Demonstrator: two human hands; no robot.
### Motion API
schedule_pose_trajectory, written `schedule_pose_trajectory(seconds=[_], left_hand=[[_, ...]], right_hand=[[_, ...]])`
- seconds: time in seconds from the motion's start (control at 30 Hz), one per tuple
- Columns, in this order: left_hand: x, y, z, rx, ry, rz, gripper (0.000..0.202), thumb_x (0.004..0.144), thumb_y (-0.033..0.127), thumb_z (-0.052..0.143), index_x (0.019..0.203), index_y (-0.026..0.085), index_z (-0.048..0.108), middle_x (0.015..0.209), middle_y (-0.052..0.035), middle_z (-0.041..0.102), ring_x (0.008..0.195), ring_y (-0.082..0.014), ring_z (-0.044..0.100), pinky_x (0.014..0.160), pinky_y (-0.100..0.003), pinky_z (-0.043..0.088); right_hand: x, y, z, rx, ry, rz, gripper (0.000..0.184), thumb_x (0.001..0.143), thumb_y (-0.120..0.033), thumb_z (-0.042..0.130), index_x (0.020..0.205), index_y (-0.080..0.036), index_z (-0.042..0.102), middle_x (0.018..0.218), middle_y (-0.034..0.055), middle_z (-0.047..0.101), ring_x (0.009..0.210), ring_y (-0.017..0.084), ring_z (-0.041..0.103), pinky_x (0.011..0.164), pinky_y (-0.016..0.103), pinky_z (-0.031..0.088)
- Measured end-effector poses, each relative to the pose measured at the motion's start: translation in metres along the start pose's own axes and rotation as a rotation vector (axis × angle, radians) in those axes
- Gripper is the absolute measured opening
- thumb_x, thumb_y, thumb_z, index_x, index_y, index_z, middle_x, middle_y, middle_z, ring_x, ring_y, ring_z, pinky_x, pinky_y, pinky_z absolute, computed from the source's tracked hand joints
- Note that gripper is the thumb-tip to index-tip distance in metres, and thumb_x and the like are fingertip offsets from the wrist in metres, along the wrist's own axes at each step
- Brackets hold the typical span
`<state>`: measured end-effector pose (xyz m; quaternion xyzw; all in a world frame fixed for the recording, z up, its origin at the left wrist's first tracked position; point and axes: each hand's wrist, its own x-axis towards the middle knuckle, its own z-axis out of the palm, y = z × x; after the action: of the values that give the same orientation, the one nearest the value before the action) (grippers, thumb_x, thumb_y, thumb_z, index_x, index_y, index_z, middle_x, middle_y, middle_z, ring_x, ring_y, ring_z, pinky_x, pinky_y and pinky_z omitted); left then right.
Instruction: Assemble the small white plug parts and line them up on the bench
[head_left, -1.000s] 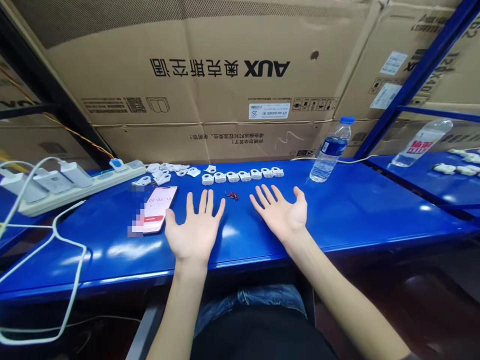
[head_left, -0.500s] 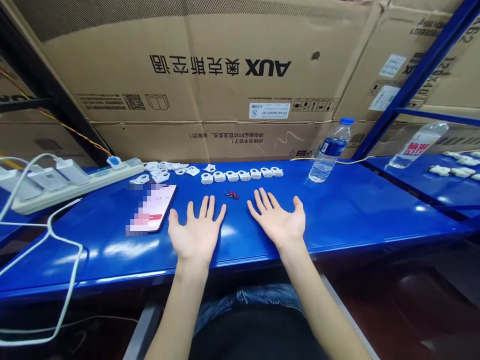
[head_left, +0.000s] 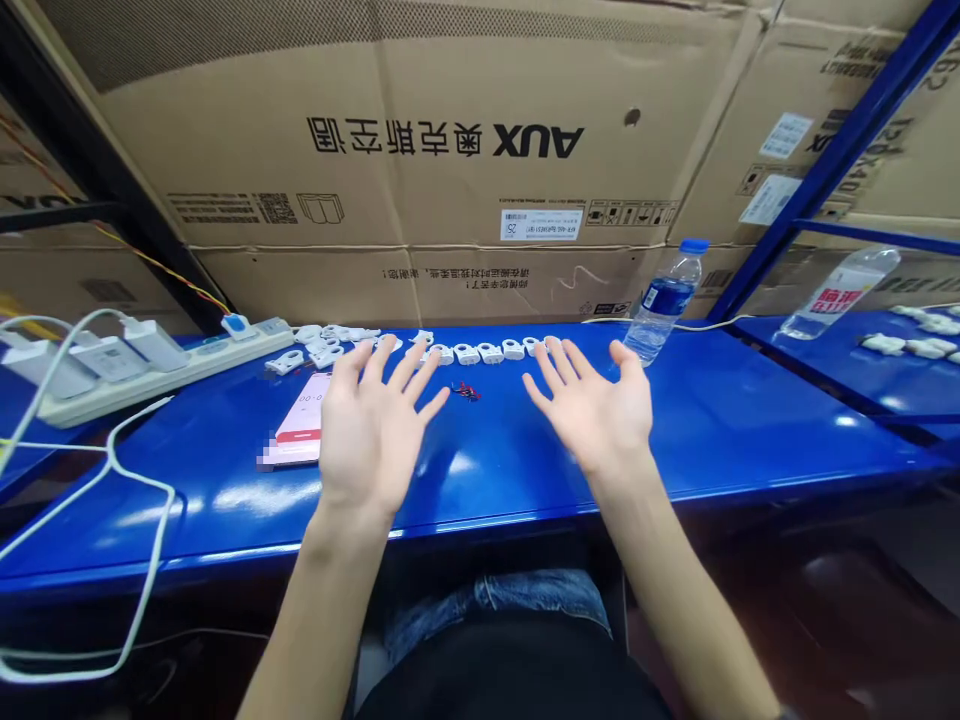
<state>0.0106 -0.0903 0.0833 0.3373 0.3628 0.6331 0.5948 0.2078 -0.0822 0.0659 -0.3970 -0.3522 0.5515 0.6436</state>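
My left hand (head_left: 367,425) and my right hand (head_left: 596,405) are raised over the blue metal bench top (head_left: 720,440), palms toward me and fingers spread, holding nothing. Past their fingertips runs a row of small white plastic parts (head_left: 480,353), whose left end my left hand hides. A tiny bundle of red and black wires (head_left: 466,391) lies between my hands. A smartphone (head_left: 300,430) lies face up, partly hidden by my left hand. A heap of similar white parts (head_left: 322,347) sits beyond it.
A white power strip (head_left: 165,365) with plugged-in chargers stands at the left, and a loose white cable (head_left: 142,510) hangs over the front edge. A water bottle (head_left: 664,305) stands at the right. Cardboard AUX boxes (head_left: 442,140) form the back wall.
Both hands have lifted from the bench and moved forward, with fingers spread wider. My left hand now covers part of the phone and the left end of the row.
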Motion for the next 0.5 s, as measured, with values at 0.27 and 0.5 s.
schedule_pose_trajectory(seconds=[0.27, 0.5], left_hand=[[0.001, 0.0, -0.007, 1.242, -0.198, 0.414, 0.068, 0.105, 0.066, 0.036, 0.164, 0.032, 0.035, 0.174, -0.0051, 0.032, 0.163, -0.0313, 0.024, 0.133, -0.06, 0.014], [0.011, -0.049, -0.063, 1.498, -0.224, 0.42, 0.075, 0.096, 0.068, 0.054, 0.16, 0.03, 0.045, 0.172, -0.0125, 0.034, 0.163, -0.0364, 0.019, 0.13, -0.067, 0.0]], right_hand=[[-0.001, -0.023, 0.001, -0.681, -0.163, -0.441, 0.068, 0.104, -0.069, 0.032, 0.165, -0.041, 0.03, 0.174, -0.0041, 0.03, 0.162, 0.028, 0.026, 0.129, 0.057, 0.028], [0.002, 0.035, -0.032, -1.44, -0.399, -0.213, 0.094, 0.096, -0.082, 0.039, 0.169, -0.023, 0.029, 0.176, 0.0092, 0.018, 0.165, 0.033, 0.007, 0.132, 0.064, -0.002]])
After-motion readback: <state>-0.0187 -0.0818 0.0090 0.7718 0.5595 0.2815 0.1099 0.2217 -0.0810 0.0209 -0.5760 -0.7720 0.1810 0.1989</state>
